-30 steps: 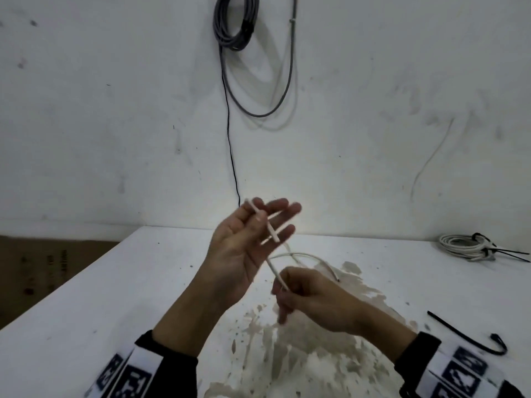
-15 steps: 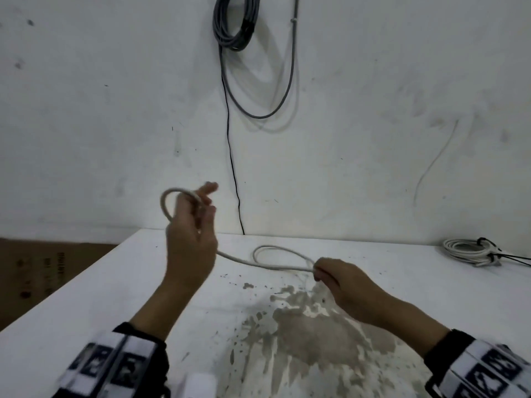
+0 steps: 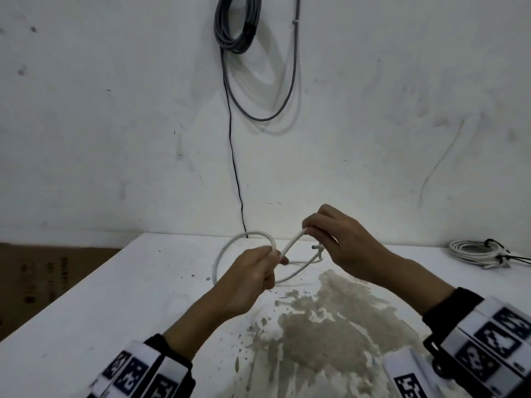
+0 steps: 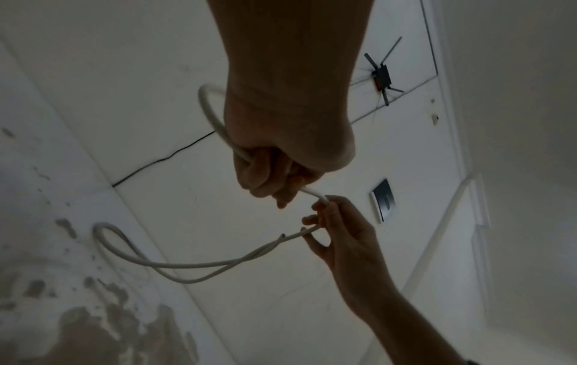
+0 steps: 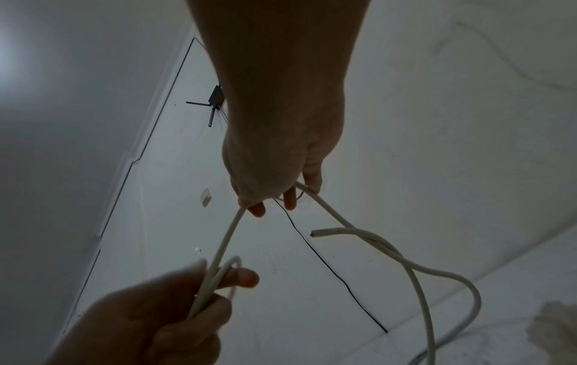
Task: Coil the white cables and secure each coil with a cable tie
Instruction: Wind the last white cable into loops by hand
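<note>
We're mid-coil here, both hands up above the white table (image 3: 94, 285). Our left hand (image 3: 253, 275) is clenched around the white cable (image 3: 291, 244), pinning the crossing of one loop that arcs out to the left of the fist. Our right hand (image 3: 340, 239) pinches the same cable further along with curled fingers, and from there a second length hangs down to the tabletop and curves back under the hands. The cut free end (image 5: 314, 233) sticks out just below the right hand, held by neither hand.

So where do we stand? We'd judge one loop made and the next being brought across to the left hand; the remaining slack looks short, so few turns are left, then the tie. At the far right of the table lies a finished coil (image 3: 474, 252), bound with what looks like a black cable tie, though it's small and we can't be sure of the fastening. No loose tie shows in view for this one.

Room to move is good: open tabletop left and right of the hands, the wall (image 3: 115, 124) well behind. The grey cable bundle (image 3: 235, 24) hangs high on it, clear of us. The table's left edge runs diagonally, well apart from the loop.
</note>
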`<state>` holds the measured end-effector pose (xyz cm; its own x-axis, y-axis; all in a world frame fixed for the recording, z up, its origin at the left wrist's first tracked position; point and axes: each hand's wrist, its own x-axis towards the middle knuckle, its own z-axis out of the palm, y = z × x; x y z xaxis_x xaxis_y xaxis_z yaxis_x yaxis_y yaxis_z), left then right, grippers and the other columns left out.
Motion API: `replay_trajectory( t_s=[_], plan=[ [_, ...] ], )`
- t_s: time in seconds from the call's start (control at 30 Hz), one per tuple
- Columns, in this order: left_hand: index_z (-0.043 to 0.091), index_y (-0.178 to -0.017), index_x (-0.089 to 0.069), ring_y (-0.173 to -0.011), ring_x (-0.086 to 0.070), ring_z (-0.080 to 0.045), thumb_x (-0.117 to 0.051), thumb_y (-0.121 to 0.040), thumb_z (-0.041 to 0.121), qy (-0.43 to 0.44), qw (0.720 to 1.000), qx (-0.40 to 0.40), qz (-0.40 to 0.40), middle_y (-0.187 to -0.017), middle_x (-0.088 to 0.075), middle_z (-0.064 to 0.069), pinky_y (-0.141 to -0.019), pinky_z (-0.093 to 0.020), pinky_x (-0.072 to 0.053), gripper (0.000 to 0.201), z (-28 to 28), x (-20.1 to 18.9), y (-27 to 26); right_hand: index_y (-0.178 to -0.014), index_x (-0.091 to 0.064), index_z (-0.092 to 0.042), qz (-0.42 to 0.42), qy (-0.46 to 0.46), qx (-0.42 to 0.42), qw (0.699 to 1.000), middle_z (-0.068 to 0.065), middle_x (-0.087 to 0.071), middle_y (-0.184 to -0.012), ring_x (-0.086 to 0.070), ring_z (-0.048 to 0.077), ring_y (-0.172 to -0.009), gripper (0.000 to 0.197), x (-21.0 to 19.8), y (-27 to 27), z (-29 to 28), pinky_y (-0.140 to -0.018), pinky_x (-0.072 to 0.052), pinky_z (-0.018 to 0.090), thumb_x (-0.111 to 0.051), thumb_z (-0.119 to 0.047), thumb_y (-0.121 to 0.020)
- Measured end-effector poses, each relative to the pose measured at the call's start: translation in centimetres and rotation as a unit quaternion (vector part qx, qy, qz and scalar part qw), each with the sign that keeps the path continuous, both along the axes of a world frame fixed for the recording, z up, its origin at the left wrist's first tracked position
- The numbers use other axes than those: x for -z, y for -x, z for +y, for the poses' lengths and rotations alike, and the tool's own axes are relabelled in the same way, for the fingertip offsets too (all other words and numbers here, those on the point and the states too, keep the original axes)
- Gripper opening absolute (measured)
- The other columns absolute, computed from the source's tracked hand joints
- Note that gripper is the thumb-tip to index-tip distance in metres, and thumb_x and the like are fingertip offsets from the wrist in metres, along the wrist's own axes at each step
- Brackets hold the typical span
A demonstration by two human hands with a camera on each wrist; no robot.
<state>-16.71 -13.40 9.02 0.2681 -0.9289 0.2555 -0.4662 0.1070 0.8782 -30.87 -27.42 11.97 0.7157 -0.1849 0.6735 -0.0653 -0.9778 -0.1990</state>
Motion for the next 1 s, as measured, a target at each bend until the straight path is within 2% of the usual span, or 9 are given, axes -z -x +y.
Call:
replay_trajectory(
  t_s=[0.17,0.23,0.3,0.37,0.43,0.6,0.77,0.9,1.0],
  plan=[
    [0.020,-0.053,-0.042,-0.040,-0.013,-0.008,-0.043,-0.086,0.047,-0.091,0.960,0.170,0.202,-0.046,-0.020,0.008,-0.039,-0.018,-0.012,0.042,0.7,-2.0,-0.1,-0.108,-0.064,-0.014,-0.002,-0.056,0.003,0.998,-0.006,-0.049,-0.085,-0.047,0.001,-0.071,0.024,0.4,-0.2,0.7,-0.066,-0.036,0.003,-0.044,-0.012,-0.096],
    [0.022,-0.054,-0.035,-0.038,-0.011,-0.008,-0.047,-0.091,0.039,-0.092,0.889,0.273,0.357,-0.045,-0.019,0.007,-0.036,-0.018,-0.013,0.042,0.4,-2.0,-0.9,-0.114,-0.061,-0.019,0.011,-0.118,-0.013,0.993,-0.011,-0.054,-0.084,-0.053,0.000,-0.078,0.027,0.7,-0.1,1.3,-0.072,-0.039,0.008,-0.043,-0.011,-0.097],
    [0.018,-0.064,-0.033,-0.040,-0.009,-0.009,-0.039,-0.097,0.030,-0.066,0.772,0.393,0.495,-0.046,-0.020,0.004,-0.038,-0.019,-0.012,0.035,0.2,-1.9,-1.7,-0.114,-0.059,-0.019,0.019,-0.238,-0.054,0.970,-0.004,-0.062,-0.082,-0.061,0.007,-0.081,0.025,0.7,0.1,2.4,-0.075,-0.047,0.015,-0.040,-0.017,-0.099],
    [0.016,-0.070,-0.033,-0.042,-0.007,-0.009,-0.032,-0.100,0.026,-0.020,0.732,0.407,0.546,-0.047,-0.014,0.004,-0.040,-0.022,-0.009,0.032,0.5,-2.1,-2.3,-0.110,-0.061,-0.013,0.005,-0.403,-0.093,0.910,0.006,-0.062,-0.079,-0.066,0.019,-0.074,0.027,0.5,0.4,3.4,-0.070,-0.052,0.022,-0.039,-0.023,-0.098],
    [0.016,-0.071,-0.033,-0.042,-0.007,-0.009,-0.030,-0.100,0.027,0.020,0.743,0.388,0.544,-0.048,-0.012,0.005,-0.042,-0.023,-0.009,0.031,0.8,-2.0,-2.8,-0.104,-0.063,-0.006,0.013,-0.469,-0.111,0.876,0.006,-0.060,-0.073,-0.063,0.020,-0.065,0.028,0.3,0.8,3.7,-0.065,-0.053,0.025,-0.042,-0.023,-0.097],
    [0.008,-0.077,-0.049,-0.047,-0.024,-0.017,-0.023,-0.101,0.026,0.154,0.783,0.284,0.531,-0.057,-0.029,-0.004,-0.043,-0.028,-0.016,0.039,0.8,-1.9,-6.3,-0.090,-0.062,-0.010,0.169,-0.303,-0.011,0.938,0.001,-0.061,-0.061,-0.064,0.016,-0.057,0.008,0.7,1.7,2.0,-0.060,-0.051,0.024,-0.055,-0.011,-0.090],
    [0.019,-0.047,-0.047,-0.042,-0.010,-0.008,-0.065,-0.068,0.018,0.320,0.781,0.095,0.527,-0.041,-0.018,0.006,-0.031,-0.019,-0.015,0.028,2.4,-5.6,-8.6,-0.085,-0.062,-0.018,0.267,-0.112,0.134,0.948,0.002,-0.064,-0.083,-0.060,0.022,-0.083,0.008,1.9,2.4,-0.9,-0.075,-0.050,0.036,-0.054,-0.019,-0.087],
    [0.023,-0.041,-0.039,-0.037,-0.007,-0.010,-0.030,-0.099,0.024,0.379,0.791,-0.068,0.476,-0.033,-0.022,0.010,-0.031,-0.018,-0.011,0.058,3.2,-7.0,-8.5,-0.093,-0.060,-0.022,0.215,0.036,0.259,0.941,0.004,-0.052,-0.084,-0.050,0.023,-0.082,0.011,-0.4,0.8,-2.4,-0.065,-0.038,0.029,-0.052,-0.016,-0.089],
    [0.021,-0.054,-0.032,-0.030,-0.016,-0.004,-0.028,-0.100,0.030,0.385,0.806,-0.110,0.436,-0.035,-0.021,0.011,-0.033,-0.018,-0.012,0.047,3.2,-6.9,-8.0,-0.081,-0.063,-0.007,0.022,0.079,0.286,0.955,0.016,-0.062,-0.082,-0.060,0.034,-0.074,0.015,-3.2,-1.0,-2.8,-0.060,-0.039,0.031,-0.052,0.003,-0.083]
  ],
)
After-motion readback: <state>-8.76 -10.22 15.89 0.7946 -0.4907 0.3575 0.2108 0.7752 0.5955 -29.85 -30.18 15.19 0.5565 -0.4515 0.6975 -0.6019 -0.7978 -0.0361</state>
